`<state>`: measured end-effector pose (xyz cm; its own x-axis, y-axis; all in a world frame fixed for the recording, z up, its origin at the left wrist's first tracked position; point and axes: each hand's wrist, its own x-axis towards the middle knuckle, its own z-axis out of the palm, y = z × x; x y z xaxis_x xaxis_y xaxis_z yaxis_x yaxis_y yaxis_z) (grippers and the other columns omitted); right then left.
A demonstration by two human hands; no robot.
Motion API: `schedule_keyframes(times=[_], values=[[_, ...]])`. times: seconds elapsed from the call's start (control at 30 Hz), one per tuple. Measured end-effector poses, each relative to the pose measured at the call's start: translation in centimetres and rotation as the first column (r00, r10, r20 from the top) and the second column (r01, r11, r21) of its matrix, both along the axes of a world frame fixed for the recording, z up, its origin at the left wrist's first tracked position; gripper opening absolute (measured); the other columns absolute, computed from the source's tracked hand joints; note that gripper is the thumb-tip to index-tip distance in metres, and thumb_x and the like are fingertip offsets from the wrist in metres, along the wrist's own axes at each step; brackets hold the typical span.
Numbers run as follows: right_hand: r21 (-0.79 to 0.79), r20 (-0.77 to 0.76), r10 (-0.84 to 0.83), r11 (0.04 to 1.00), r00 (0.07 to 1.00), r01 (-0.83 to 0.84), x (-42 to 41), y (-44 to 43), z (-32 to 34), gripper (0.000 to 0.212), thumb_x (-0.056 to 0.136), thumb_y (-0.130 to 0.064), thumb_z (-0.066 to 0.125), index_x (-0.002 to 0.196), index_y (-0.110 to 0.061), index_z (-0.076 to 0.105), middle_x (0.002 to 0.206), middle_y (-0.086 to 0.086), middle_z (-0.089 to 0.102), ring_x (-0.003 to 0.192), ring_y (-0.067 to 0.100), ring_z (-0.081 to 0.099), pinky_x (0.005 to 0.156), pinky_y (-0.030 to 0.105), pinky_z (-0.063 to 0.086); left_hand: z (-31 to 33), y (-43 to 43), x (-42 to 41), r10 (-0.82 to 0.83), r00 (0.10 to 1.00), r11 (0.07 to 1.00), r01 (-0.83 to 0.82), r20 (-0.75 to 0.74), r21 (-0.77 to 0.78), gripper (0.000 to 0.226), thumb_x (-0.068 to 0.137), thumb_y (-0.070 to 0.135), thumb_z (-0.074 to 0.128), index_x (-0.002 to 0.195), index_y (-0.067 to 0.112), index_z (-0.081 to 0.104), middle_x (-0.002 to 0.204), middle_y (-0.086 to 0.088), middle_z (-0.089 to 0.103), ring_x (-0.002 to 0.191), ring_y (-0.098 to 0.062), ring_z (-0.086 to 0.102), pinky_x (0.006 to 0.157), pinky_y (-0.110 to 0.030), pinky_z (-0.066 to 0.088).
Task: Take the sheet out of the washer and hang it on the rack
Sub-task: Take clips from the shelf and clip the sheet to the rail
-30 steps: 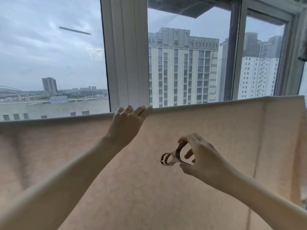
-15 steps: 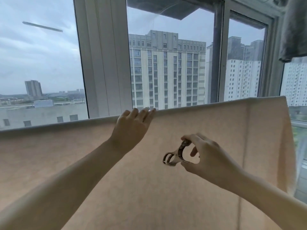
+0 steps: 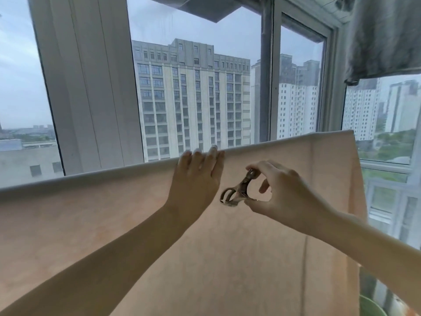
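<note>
A pale peach sheet (image 3: 91, 224) hangs draped over a horizontal bar hidden under its top fold, spanning the view from the left edge to its right end near the window. My left hand (image 3: 196, 179) rests flat against the sheet with the fingertips at the top fold. My right hand (image 3: 282, 197) pinches a metal clothes clip (image 3: 237, 190) between thumb and fingers, just right of the left hand and a little below the fold. The clip's jaws point left and are not on the sheet.
Large windows with a broad white frame post (image 3: 91, 87) stand right behind the sheet. A grey cloth (image 3: 385, 35) hangs at the top right. Part of a green object (image 3: 369, 306) shows at the bottom right.
The view has swung right, so the sheet's right end and the grey cloth sit further left. Both hands keep their places on the fold and the clip.
</note>
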<state>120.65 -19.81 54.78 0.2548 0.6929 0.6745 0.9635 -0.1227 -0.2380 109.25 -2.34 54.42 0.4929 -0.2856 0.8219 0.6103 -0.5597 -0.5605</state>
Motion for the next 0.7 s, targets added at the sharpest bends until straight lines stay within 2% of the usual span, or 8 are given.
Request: schedule_keyframes(times=[0.13,0.27,0.43,0.57,0.7], values=[[0.019,-0.011,-0.04,0.999,0.999,0.041,2.1,-0.3,-0.2,0.064,0.065,-0.054,0.062,0.124,-0.034,0.049,0.11,-0.02,0.053,0.078,0.0,0.059,0.075,0.036,0.052,-0.4,-0.1,3.3,-0.022,1.0,1.0,0.022,0.013,0.004,0.04,0.093,0.001,0.039,0.123,0.01,0.064,0.123,-0.009,0.066,0.099,-0.03,0.066,0.087,-0.043,0.052],[0.022,0.003,-0.084,0.996,0.996,0.084,4.4,-1.0,-0.4,0.064,0.064,-0.058,0.059,0.123,-0.034,0.049,0.107,-0.022,0.052,0.078,-0.001,0.058,0.072,0.03,0.051,-0.5,-0.4,6.5,-0.032,0.999,0.999,0.032,0.005,0.004,0.037,0.091,0.004,0.048,0.122,0.011,0.065,0.126,-0.008,0.065,0.102,-0.031,0.065,0.09,-0.045,0.051],[0.012,-0.008,-0.11,0.994,0.994,0.11,7.7,-2.5,-1.0,0.065,0.065,-0.061,0.059,0.124,-0.035,0.049,0.106,-0.022,0.053,0.077,-0.003,0.057,0.071,0.024,0.049,-0.6,-1.1,10.3,0.029,0.999,0.999,-0.03,-0.042,-0.023,0.042,0.092,0.004,0.04,0.13,0.011,0.059,0.134,-0.008,0.059,0.109,-0.033,0.062,0.094,-0.047,0.049],[0.001,-0.023,-0.118,0.993,0.993,0.118,10.7,-4.0,-1.2,0.067,0.064,-0.067,0.057,0.122,-0.035,0.049,0.107,-0.022,0.053,0.077,-0.002,0.057,0.072,0.028,0.05,-0.5,-1.8,13.1,0.075,0.995,0.997,-0.077,-0.063,-0.031,0.046,0.091,0.002,0.038,0.132,0.011,0.057,0.137,-0.008,0.057,0.109,-0.035,0.061,0.095,-0.048,0.048],[0.0,-0.017,-0.11,0.994,0.994,0.11,13.7,-5.7,-1.1,0.066,0.065,-0.067,0.058,0.122,-0.034,0.05,0.105,-0.022,0.053,0.077,-0.002,0.058,0.074,0.032,0.052,-0.4,-2.5,15.8,0.123,0.986,0.989,-0.131,-0.112,-0.064,0.048,0.09,0.005,0.047,0.137,0.013,0.052,0.143,-0.006,0.052,0.112,-0.035,0.059,0.096,-0.048,0.046]])
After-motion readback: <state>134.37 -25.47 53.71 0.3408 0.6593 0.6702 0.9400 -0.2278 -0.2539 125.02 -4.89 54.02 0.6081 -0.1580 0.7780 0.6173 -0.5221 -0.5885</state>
